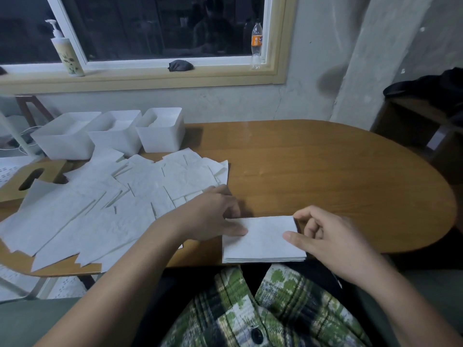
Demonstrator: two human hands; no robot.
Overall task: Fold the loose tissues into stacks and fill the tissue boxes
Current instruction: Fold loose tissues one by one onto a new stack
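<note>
A neat stack of folded white tissues lies at the near edge of the wooden table. My left hand rests on the stack's left edge, thumb on top and fingers at its far corner. My right hand touches the stack's right side, thumb on top, index finger at the far right corner, other fingers curled. Many loose tissues are spread over the table's left half. Three white open boxes stand in a row at the back left, each with some tissue inside.
A wooden tissue-box lid with an oval slot lies at the far left, partly under tissues. On the windowsill stand a pump bottle, a dark cloth and a drink bottle. A dark bag sits on furniture at the right.
</note>
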